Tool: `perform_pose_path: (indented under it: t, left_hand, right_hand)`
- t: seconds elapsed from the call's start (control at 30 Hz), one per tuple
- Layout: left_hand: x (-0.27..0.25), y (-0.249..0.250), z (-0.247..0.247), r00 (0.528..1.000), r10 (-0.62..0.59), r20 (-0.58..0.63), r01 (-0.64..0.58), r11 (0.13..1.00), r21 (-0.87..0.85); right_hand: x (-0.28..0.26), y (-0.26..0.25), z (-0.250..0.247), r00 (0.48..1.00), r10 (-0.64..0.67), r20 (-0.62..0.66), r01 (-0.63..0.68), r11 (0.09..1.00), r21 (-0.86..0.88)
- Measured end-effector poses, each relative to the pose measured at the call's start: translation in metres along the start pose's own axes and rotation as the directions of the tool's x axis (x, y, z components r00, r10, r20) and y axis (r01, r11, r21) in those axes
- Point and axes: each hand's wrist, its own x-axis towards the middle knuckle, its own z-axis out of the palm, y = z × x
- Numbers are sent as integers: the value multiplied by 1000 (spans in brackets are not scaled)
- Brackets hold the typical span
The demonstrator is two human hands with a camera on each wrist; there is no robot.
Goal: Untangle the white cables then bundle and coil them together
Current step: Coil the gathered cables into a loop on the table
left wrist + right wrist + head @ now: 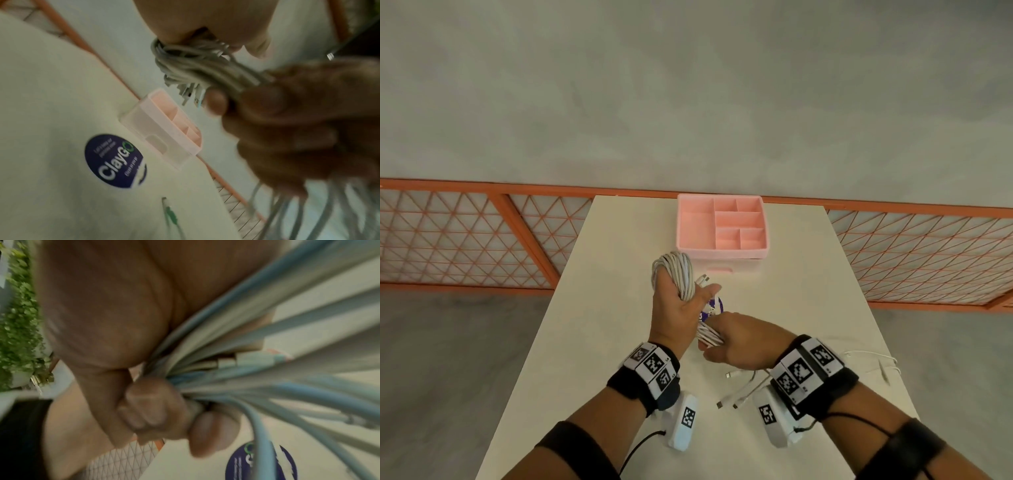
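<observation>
Several white cables form a coil (677, 270) wound round the straight fingers of my left hand (673, 310), palm up, thumb stuck out to the right. In the left wrist view the coil (189, 65) wraps under the palm (205, 19), with plug ends hanging beside it. My right hand (743, 341) grips the same bundle just below the left palm, fist closed round the strands (267, 353). The right hand's knuckles (287, 121) fill that side of the left wrist view. Loose cable ends (739, 394) with connectors trail from the right fist onto the table.
A pink divided organiser tray (726, 253) stands at the table's far middle. A round dark-blue sticker (115, 160) lies on the white table (619, 308) under the hands. Another white cable (880, 363) lies near the right edge. An orange mesh fence (465, 236) runs behind the table.
</observation>
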Motion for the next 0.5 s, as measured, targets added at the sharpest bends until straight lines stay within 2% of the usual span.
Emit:
perform_pose_path:
  t: [0.07,0.13,0.2,0.3,0.37,0.5]
  left_hand:
    - [0,-3,-4,994,59,87,-66,995,78]
    - [0,0,-8,970,112,218,-153,971,183]
    - [5,4,-15,927,54,372,-161,951,263]
    - [8,10,-21,828,-88,554,-178,896,408]
    - [8,16,-21,798,-132,589,-218,846,486]
    - [8,21,-21,781,-141,608,-261,811,523]
  right_hand:
    - [0,1,-8,1000,-14,-19,13,999,-45]
    - [0,3,-14,999,-19,-47,16,998,-66]
    - [-1,4,-22,997,-8,-73,3,998,-62]
    - [-2,-1,-34,996,-44,-72,39,996,-75]
    - [-2,-6,-42,997,-57,-53,52,994,-91]
    - [-1,-7,-54,999,-20,-48,13,990,-143]
